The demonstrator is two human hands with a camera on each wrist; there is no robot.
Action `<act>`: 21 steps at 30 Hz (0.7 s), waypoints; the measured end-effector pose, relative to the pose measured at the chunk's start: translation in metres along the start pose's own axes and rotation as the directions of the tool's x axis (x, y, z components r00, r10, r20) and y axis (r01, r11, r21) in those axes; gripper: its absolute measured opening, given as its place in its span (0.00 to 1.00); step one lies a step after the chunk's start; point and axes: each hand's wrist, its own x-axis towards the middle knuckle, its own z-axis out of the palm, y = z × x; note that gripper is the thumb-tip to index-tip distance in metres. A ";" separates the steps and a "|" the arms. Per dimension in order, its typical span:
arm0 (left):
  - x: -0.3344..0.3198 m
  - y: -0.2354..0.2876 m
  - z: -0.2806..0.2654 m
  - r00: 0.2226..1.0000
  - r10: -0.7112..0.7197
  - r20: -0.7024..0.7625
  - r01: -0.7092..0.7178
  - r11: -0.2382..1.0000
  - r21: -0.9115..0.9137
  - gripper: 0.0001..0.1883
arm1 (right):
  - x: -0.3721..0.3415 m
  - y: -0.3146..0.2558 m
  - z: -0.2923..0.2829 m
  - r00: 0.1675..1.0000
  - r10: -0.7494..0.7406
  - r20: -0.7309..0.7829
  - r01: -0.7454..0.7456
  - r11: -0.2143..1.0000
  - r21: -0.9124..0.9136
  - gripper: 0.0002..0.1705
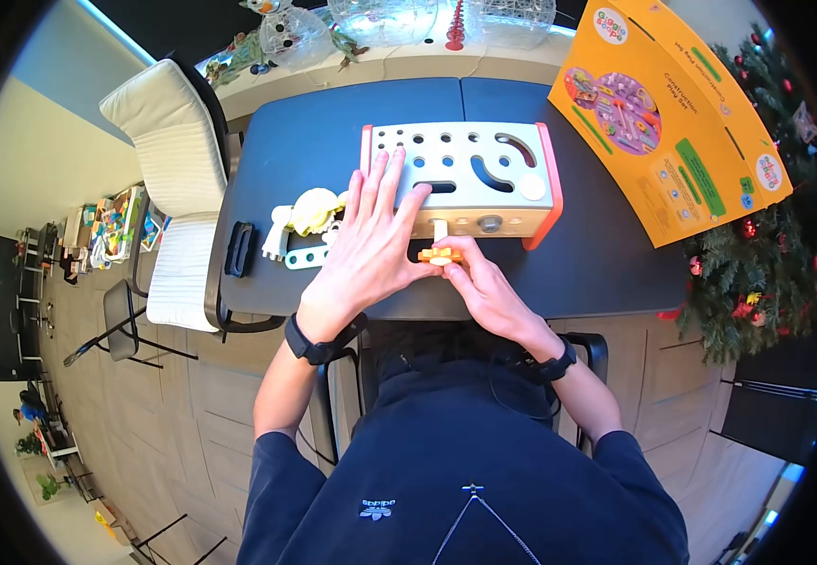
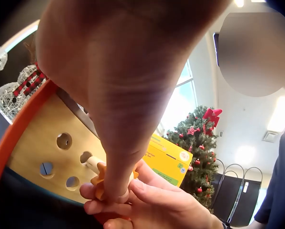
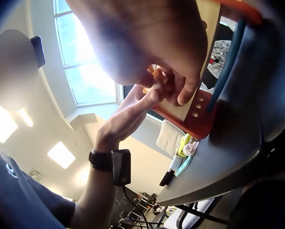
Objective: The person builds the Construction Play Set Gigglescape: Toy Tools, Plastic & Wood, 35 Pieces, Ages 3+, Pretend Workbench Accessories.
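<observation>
On the dark tabletop (image 1: pixel 611 268), a toy bench (image 1: pixel 461 150) is set inside the edge.
An orange nut (image 1: pixel 440 257) at its front-hole peg (image 1: pixel 440 229) is pinched by the right grip (image 1: pixel 491 294); the left grip (image 1: pixel 363 247) is spread atop.

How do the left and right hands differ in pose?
The left hand extends its fingers over the holed toy box; the right hand curls its fingers around the orange piece. The left hand reaches across the top; the right hand stays in front. Both wear black wristbands.
</observation>
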 end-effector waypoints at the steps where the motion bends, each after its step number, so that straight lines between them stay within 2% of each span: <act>1: 0.000 -0.001 0.001 1.000 -0.008 0.018 0.008 1.000 -0.002 0.52 | 0.000 0.003 0.000 1.000 0.002 -0.007 -0.002 1.000 0.020 0.16; 5: 0.003 0.001 -0.002 0.997 -0.038 0.061 0.038 0.999 -0.007 0.53 | 0.001 0.004 -0.006 0.999 0.045 0.003 -0.045 0.990 0.130 0.17; 14: -0.002 0.008 -0.003 0.997 -0.043 0.069 0.044 0.999 -0.008 0.50 | -0.001 -0.001 -0.003 0.999 0.043 0.024 -0.044 0.998 0.041 0.16; 21: -0.007 0.018 0.001 0.997 -0.058 0.053 0.057 0.998 0.019 0.47 | -0.001 0.008 -0.008 1.000 0.000 -0.026 0.002 0.996 0.088 0.18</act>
